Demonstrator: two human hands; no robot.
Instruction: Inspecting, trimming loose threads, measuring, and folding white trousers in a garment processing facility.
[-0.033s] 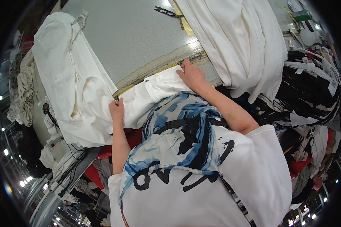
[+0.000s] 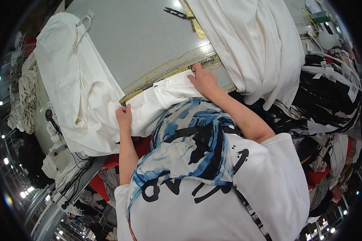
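Note:
A white garment [image 2: 165, 96] lies in a band along the near edge of the grey table [image 2: 124, 44] and hangs down toward my body. At its left end, my left hand [image 2: 124, 115] pinches the cloth. My right hand [image 2: 205, 82] grips the other end at the table edge, its thumb and fingers closed on the fabric. The cloth between the hands is drawn fairly straight, with soft folds and a small dark spot on its upper edge. A yellow measuring strip [image 2: 175, 73] runs along the table edge just beyond the cloth, partly covered by it.
Draped white garments [image 2: 64, 76] lie on the left, and another white pile [image 2: 257, 48] hangs over the edge on the right. Black-handled thread snips [image 2: 175, 12] rest on the far tabletop. Bundled black garments with paper tags [image 2: 321, 92] stand at right; cables [image 2: 74, 176] run at lower left.

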